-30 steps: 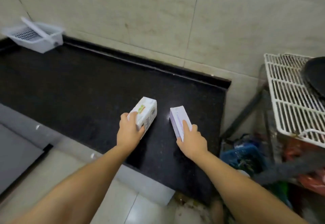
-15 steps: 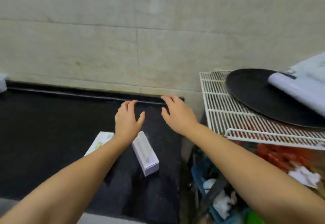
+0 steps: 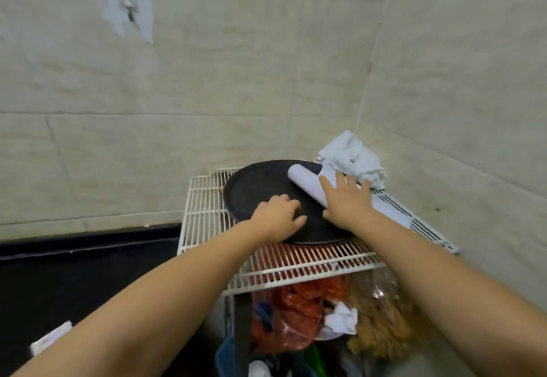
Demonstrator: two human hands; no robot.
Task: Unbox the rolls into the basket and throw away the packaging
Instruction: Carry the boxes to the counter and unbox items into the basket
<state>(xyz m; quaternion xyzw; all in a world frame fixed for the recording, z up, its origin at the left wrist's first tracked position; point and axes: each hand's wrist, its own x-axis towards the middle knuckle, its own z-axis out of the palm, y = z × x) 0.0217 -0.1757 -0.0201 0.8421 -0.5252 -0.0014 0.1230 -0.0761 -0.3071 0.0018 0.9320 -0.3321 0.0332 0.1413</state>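
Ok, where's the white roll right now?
In the head view the white roll lies right of centre, across the black round tray on the wire rack, with the right hand resting on it.

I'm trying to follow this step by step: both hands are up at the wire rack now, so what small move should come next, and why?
Probably close the right hand around the white roll and lift it off the black round tray. That hand already lies flat on the roll, fingers spread, not yet gripping, while the left hand rests on the tray's near edge, seemingly steadying it on the wire rack.
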